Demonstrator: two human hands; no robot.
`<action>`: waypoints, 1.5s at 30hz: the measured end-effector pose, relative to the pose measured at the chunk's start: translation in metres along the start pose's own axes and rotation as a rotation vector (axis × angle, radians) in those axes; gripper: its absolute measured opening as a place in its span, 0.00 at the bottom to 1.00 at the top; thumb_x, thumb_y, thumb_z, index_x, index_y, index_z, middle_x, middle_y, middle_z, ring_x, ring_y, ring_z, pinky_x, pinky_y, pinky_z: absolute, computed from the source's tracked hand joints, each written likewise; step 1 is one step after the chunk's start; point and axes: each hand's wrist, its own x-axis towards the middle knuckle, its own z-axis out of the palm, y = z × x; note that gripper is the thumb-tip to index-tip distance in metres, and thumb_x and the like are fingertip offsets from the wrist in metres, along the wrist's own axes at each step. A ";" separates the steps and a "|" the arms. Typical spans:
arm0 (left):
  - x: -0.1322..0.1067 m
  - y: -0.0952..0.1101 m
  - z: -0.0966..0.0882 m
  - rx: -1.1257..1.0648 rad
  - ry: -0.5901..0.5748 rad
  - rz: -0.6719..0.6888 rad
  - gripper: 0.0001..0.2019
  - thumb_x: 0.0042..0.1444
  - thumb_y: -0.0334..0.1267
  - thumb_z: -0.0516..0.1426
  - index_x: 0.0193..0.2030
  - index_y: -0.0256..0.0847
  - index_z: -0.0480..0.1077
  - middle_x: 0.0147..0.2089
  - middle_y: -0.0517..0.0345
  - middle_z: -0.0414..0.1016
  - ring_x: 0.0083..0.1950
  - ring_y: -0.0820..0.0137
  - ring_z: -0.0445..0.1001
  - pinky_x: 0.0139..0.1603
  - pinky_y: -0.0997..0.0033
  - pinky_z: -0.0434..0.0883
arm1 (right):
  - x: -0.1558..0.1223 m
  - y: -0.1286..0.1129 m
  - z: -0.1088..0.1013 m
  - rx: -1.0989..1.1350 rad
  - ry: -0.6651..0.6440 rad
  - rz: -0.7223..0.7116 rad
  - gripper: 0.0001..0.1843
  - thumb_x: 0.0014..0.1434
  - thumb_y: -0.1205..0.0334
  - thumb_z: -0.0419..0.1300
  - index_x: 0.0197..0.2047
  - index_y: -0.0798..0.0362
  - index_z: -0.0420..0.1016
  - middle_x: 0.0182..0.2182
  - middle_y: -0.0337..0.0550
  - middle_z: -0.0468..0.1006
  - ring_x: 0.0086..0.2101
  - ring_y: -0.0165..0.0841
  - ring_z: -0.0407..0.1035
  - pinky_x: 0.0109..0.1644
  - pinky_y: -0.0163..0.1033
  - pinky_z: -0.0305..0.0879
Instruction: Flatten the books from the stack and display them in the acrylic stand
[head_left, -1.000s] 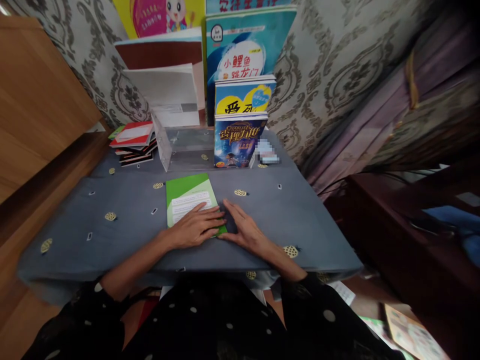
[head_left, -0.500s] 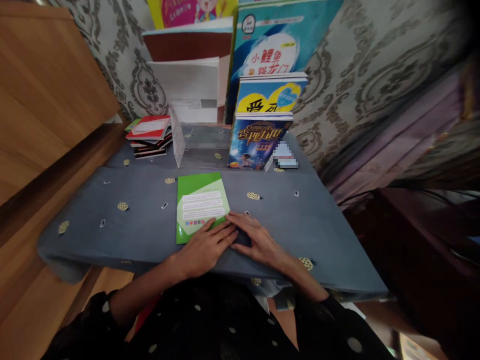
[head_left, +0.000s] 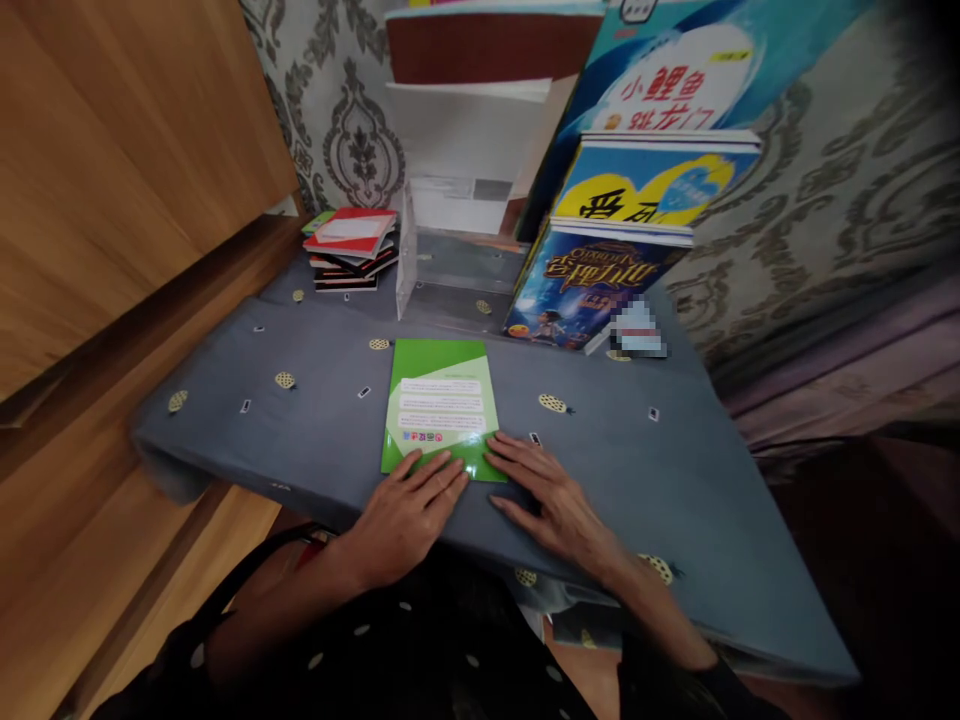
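Observation:
A thin green booklet (head_left: 441, 400) with white text panels lies flat on the grey patterned tablecloth (head_left: 300, 420). My left hand (head_left: 409, 510) rests flat below it, fingers stretched out and touching its near edge. Just to the right, my right hand (head_left: 551, 495) lies flat on the cloth, its fingertips at the booklet's near right corner. Neither hand grips anything.
A stack of small books with a red one on top (head_left: 350, 245) sits at the far left. A clear plastic stand (head_left: 442, 275) is behind the booklet. Upright books, among them a dark blue one (head_left: 585, 290), lean against the wallpapered wall. Wooden furniture (head_left: 112, 200) borders the left.
My hands have slid back toward me, uncovering most of the green booklet. The view has swung left and closer.

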 end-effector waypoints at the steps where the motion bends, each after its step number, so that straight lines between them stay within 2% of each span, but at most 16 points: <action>1: -0.005 -0.001 -0.001 0.000 0.015 -0.010 0.20 0.69 0.32 0.47 0.65 0.35 0.61 0.67 0.50 0.66 0.70 0.64 0.58 0.71 0.55 0.54 | 0.000 0.000 0.000 -0.003 0.002 -0.001 0.25 0.63 0.60 0.59 0.63 0.49 0.67 0.60 0.50 0.72 0.61 0.43 0.63 0.64 0.61 0.61; 7: -0.034 -0.008 -0.006 -0.037 0.106 -0.121 0.20 0.67 0.27 0.46 0.64 0.32 0.62 0.64 0.46 0.69 0.68 0.64 0.63 0.66 0.54 0.62 | 0.007 -0.008 -0.003 -0.013 -0.008 0.005 0.23 0.64 0.57 0.58 0.61 0.48 0.70 0.59 0.50 0.73 0.60 0.46 0.65 0.64 0.65 0.58; 10: -0.044 -0.010 -0.006 -0.050 0.181 -0.187 0.20 0.65 0.27 0.47 0.63 0.32 0.64 0.61 0.43 0.72 0.63 0.61 0.68 0.62 0.53 0.67 | 0.024 -0.026 -0.006 0.039 -0.112 -0.032 0.22 0.66 0.57 0.56 0.62 0.48 0.69 0.58 0.49 0.74 0.59 0.44 0.66 0.66 0.65 0.56; 13: -0.048 -0.011 -0.006 -0.044 0.225 -0.249 0.19 0.64 0.27 0.49 0.60 0.32 0.66 0.56 0.43 0.74 0.57 0.59 0.71 0.57 0.52 0.71 | 0.049 -0.050 -0.005 0.146 -0.257 -0.104 0.23 0.68 0.55 0.53 0.64 0.50 0.66 0.61 0.49 0.71 0.62 0.41 0.62 0.68 0.61 0.54; 17: -0.046 -0.012 -0.007 -0.051 0.247 -0.241 0.15 0.64 0.27 0.49 0.54 0.32 0.70 0.50 0.44 0.75 0.54 0.59 0.71 0.55 0.55 0.72 | 0.079 -0.075 0.003 0.220 -0.404 -0.182 0.27 0.69 0.54 0.50 0.67 0.54 0.61 0.64 0.51 0.66 0.65 0.38 0.57 0.71 0.54 0.48; 20: -0.045 -0.013 -0.007 -0.059 0.283 -0.217 0.12 0.63 0.27 0.49 0.50 0.33 0.71 0.47 0.46 0.76 0.51 0.60 0.72 0.54 0.56 0.72 | 0.094 -0.079 0.010 0.208 -0.454 -0.201 0.27 0.70 0.54 0.49 0.68 0.55 0.59 0.64 0.52 0.66 0.65 0.37 0.56 0.71 0.52 0.49; 24: -0.043 -0.015 -0.006 -0.063 0.316 -0.216 0.09 0.63 0.25 0.50 0.41 0.35 0.72 0.41 0.49 0.76 0.46 0.61 0.73 0.50 0.57 0.72 | 0.109 -0.071 0.014 0.164 -0.509 -0.232 0.24 0.71 0.58 0.47 0.67 0.55 0.61 0.64 0.51 0.67 0.66 0.36 0.55 0.71 0.51 0.49; 26: -0.042 -0.016 -0.006 -0.080 0.309 -0.228 0.10 0.63 0.25 0.50 0.44 0.36 0.72 0.41 0.50 0.76 0.46 0.62 0.74 0.49 0.57 0.72 | 0.116 -0.065 0.016 0.145 -0.514 -0.243 0.24 0.71 0.59 0.48 0.67 0.55 0.62 0.64 0.50 0.67 0.66 0.35 0.54 0.71 0.51 0.49; 29: -0.041 -0.016 -0.006 -0.094 0.307 -0.227 0.15 0.62 0.25 0.50 0.54 0.35 0.70 0.45 0.48 0.78 0.49 0.62 0.75 0.50 0.57 0.73 | 0.129 -0.051 0.021 0.135 -0.487 -0.257 0.24 0.70 0.59 0.49 0.67 0.53 0.62 0.64 0.49 0.66 0.66 0.35 0.54 0.71 0.51 0.51; 31: -0.041 -0.016 -0.006 -0.096 0.325 -0.221 0.17 0.63 0.25 0.50 0.56 0.34 0.69 0.47 0.47 0.78 0.50 0.62 0.75 0.51 0.57 0.73 | 0.139 -0.039 0.024 0.131 -0.454 -0.266 0.24 0.70 0.58 0.49 0.67 0.53 0.62 0.64 0.49 0.66 0.66 0.36 0.53 0.70 0.53 0.52; 37: -0.042 -0.016 -0.003 -0.078 0.342 -0.232 0.18 0.63 0.25 0.49 0.57 0.35 0.69 0.48 0.47 0.79 0.49 0.62 0.76 0.50 0.57 0.73 | 0.176 -0.005 0.033 0.105 -0.393 -0.274 0.24 0.70 0.57 0.47 0.65 0.55 0.64 0.64 0.52 0.65 0.66 0.38 0.54 0.69 0.52 0.54; 45: -0.037 -0.017 -0.005 -0.055 0.386 -0.214 0.15 0.63 0.25 0.48 0.53 0.32 0.71 0.46 0.47 0.80 0.46 0.63 0.77 0.47 0.60 0.73 | 0.218 0.028 0.038 0.028 -0.345 -0.173 0.27 0.70 0.55 0.45 0.65 0.61 0.64 0.65 0.56 0.64 0.67 0.39 0.52 0.70 0.50 0.53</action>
